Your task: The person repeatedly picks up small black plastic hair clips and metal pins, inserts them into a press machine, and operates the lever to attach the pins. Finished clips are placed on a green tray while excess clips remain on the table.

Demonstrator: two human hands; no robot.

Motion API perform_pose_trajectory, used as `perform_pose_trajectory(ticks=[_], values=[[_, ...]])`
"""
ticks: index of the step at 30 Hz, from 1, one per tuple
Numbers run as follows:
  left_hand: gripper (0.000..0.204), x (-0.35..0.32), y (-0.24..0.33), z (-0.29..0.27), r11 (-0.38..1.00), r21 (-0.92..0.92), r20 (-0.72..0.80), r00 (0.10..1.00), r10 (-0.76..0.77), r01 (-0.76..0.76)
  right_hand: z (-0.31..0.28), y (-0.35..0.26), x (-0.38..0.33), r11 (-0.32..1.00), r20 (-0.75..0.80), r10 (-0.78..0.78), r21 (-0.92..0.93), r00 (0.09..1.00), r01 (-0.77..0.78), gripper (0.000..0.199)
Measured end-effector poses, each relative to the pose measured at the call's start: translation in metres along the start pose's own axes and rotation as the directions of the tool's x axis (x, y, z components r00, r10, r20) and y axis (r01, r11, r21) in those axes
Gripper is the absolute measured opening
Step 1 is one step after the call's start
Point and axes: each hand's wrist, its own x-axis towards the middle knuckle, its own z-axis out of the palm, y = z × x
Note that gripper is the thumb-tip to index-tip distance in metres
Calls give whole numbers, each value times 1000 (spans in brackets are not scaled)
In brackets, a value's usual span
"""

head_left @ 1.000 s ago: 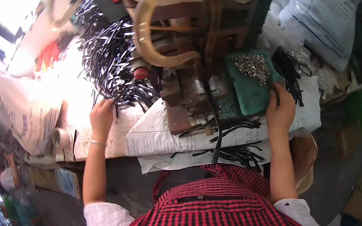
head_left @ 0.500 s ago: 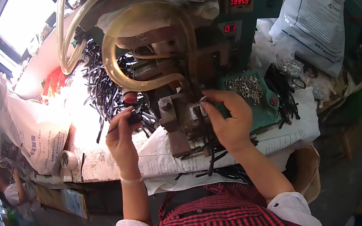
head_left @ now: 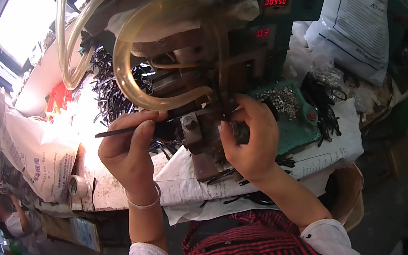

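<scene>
My left hand (head_left: 129, 150) is closed in a pinch on a slim black strip (head_left: 118, 131). One end of the strip sticks out to the left past my fingers; the other points toward the metal press machine (head_left: 202, 165). At the machine's working part, my right hand (head_left: 255, 140) bends thumb and forefinger together; what lies between the fingertips is dark and cannot be made out. A clear yellowish hose (head_left: 120, 70) loops above and between my hands. Behind my left hand lies a heap of black strips (head_left: 106, 78).
Right of the machine sits a green tray (head_left: 300, 134) of small metal pieces, with black strips (head_left: 325, 111) beside it. A white sack (head_left: 352, 36) stands behind. At left are another white sack (head_left: 39, 155) and a tape roll (head_left: 78, 186). Two red displays (head_left: 275, 2) glow above.
My left hand has turned, and the black strip now sticks out to its left. My right hand stays at the machine; the black strip hanging below it no longer shows. The lower display reading has changed.
</scene>
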Motion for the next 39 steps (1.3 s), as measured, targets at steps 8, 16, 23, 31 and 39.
perform_pose_trajectory(ticks=[8,16,23,31,39], values=[[12,2,6,1,995,32,-4,996,-92,92,8,-3,-10,926,-15,309,235,951,-297,61],[14,-39,24,1,994,30,33,994,103,-104,-7,-13,-1,628,294,579,434,760,-647,66],[13,9,10,2,993,-23,2,993,-116,116,-20,-5,24,754,419,475,261,774,-603,63],[17,-54,-4,14,940,188,282,932,227,-285,-58,22,49,660,733,356,241,579,-711,46],[31,-73,-23,54,721,267,512,728,456,-640,-87,104,-70,885,286,381,-388,879,-257,31]])
